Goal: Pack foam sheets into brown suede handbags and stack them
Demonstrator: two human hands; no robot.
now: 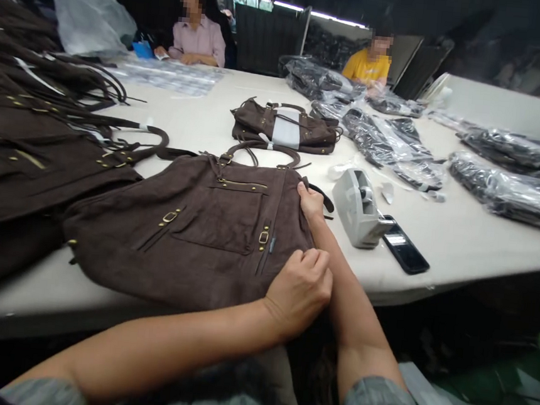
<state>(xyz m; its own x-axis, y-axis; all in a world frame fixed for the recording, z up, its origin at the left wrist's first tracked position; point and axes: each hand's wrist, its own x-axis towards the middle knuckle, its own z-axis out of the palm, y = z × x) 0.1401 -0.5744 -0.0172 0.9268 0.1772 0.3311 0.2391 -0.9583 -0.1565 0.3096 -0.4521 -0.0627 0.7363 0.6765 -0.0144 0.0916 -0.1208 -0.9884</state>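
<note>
Brown, the bag (216,223) sits pinched in the narrow grip of left hand (299,287) and right hand (311,203).

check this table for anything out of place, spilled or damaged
Only minor litter stands out: pale scraps lie loose on the table beside the tape dispenser, looking more like leftovers than goods. The held brown bag shows no clear damage, and I see no spill.

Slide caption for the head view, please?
Bare left hand and bare right hand grip one side of a wide, dark brown, suede-like handbag on a white table.
</note>
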